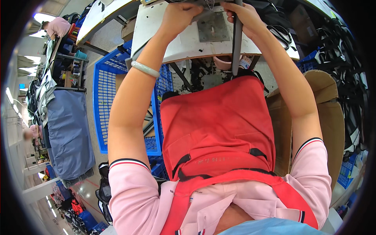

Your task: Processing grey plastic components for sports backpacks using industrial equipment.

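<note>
Both my arms reach forward to the white worktable (156, 35) at the top of the view. My left hand (181, 16) has its fingers closed on the edge of a grey piece of material (201, 15), near some thin loose threads. A long dark grey strip (237, 45) hangs over the table's front edge toward my lap. My right hand (246, 18) is closed around its upper part, fingers bent. A metal plate (212, 29) is set in the tabletop between my hands. The top edge of the picture cuts off what lies beyond my fingertips.
A blue plastic crate (102, 113) stands left of my red apron (219, 117), with grey pieces inside. An open cardboard box (325, 113) is on my right. Black bags and cords (279, 33) lie on the table's right side. Beneath it sits a pink basin (222, 62).
</note>
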